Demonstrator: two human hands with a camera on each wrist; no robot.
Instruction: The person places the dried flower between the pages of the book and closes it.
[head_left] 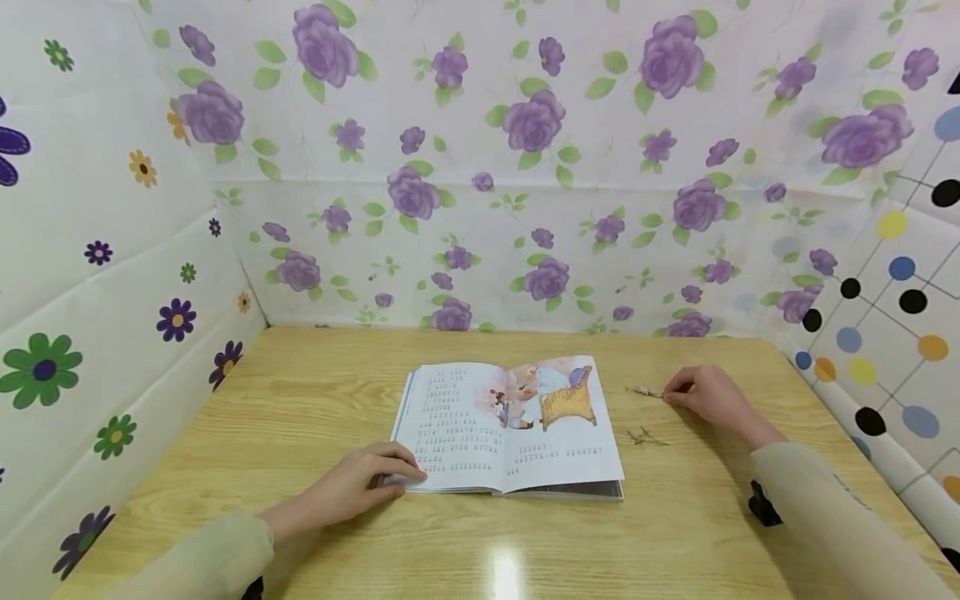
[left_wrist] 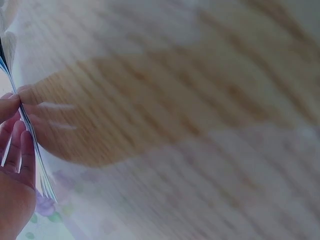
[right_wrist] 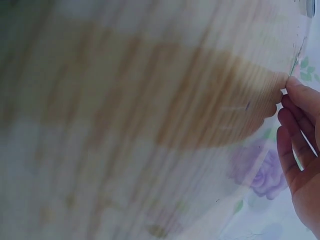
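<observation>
An open picture book lies flat on the wooden table, text on its left page and a coloured drawing on the right. My left hand rests at its lower left corner, fingers on the page and thumb by the bottom edge. In the left wrist view the book's page edges show beside that hand. To the right of the book, my right hand pinches the stem of a small dried flower sprig between thumb and forefinger. Its other fingers hang loosely bent.
A second thin dried sprig lies on the table between the book and my right forearm. Purple-flowered cloth hangs along the back edge. Patterned cloths border the left and right sides. A black strap piece shows under my right sleeve.
</observation>
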